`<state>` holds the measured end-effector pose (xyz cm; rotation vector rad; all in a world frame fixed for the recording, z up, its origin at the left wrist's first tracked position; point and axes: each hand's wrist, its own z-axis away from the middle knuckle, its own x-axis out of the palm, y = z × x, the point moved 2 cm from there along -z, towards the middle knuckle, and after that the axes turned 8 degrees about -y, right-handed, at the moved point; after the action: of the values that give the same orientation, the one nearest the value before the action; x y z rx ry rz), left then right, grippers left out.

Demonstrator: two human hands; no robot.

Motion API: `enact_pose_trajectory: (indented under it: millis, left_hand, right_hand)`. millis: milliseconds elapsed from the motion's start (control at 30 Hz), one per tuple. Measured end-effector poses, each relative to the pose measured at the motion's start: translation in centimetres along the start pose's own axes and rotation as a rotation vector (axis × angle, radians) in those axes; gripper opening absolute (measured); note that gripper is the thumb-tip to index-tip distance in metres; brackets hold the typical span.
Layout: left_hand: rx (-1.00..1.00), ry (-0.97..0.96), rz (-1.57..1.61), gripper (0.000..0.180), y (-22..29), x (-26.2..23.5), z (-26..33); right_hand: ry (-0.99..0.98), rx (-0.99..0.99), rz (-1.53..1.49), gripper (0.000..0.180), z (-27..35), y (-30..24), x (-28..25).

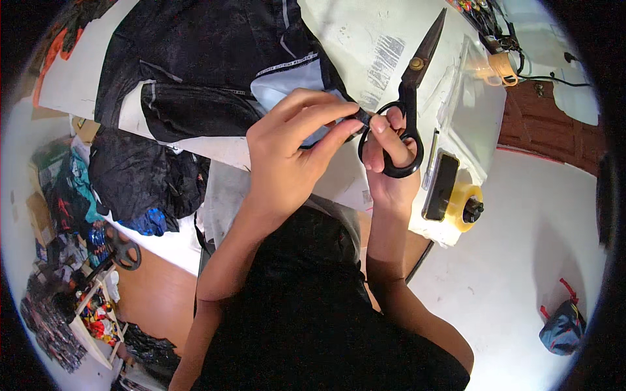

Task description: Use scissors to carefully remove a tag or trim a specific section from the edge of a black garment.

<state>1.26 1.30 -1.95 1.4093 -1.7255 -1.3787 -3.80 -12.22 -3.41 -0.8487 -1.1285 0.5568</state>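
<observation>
The left hand (283,153) is closed in a pinch, thumb and forefinger gripping a small dark edge of a black, soft-looking cloth garment (215,39). The right hand (391,150) has its fingers curled in the handle loops of a large pair of black-handled metal scissors (411,98), and its fingertips meet the same dark edge, just beside the left hand's pinch; whether they grip the cloth too, I cannot tell.

The garment spreads beyond the hands and to their left across a white table (339,32). It is matte black and lies in loose folds, with thin pale grey lines along some seams. A light-blue fabric piece (287,85) shows just beyond the left hand, bordered along its far edge by a narrow dark tape (287,64) with white lettering. To the left of that hand, a black panel of the garment (195,111) lies partly separated from the main body by a gap showing the table.

The scissors point away from the right hand, their blades together and a brass-coloured pivot (416,63) between blades and handles. Right of that hand lie a black-screened phone (441,186) and, just beside it, a yellowish tape roll (458,207).
</observation>
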Motion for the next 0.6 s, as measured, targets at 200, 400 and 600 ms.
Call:
enact_pose_trajectory:
  millis: [200,400,600]
  left_hand:
    - [0.062,0.013,-0.082,0.014,-0.2,0.0,-0.1]
    - [-0.086,-0.012,0.024,0.009,-0.3,-0.4,1.1]
    - [-0.597,-0.383,0.65,0.028,-2.5,2.6,5.3]
  right_hand:
    - [0.01,-0.047,0.046,0.017,-0.1,0.1,0.2]
    - [0.029,-0.046,0.022,0.016,-0.1,-0.2,-0.1]
    - [0.019,-0.045,-0.063,0.018,0.0,-0.2,0.4]
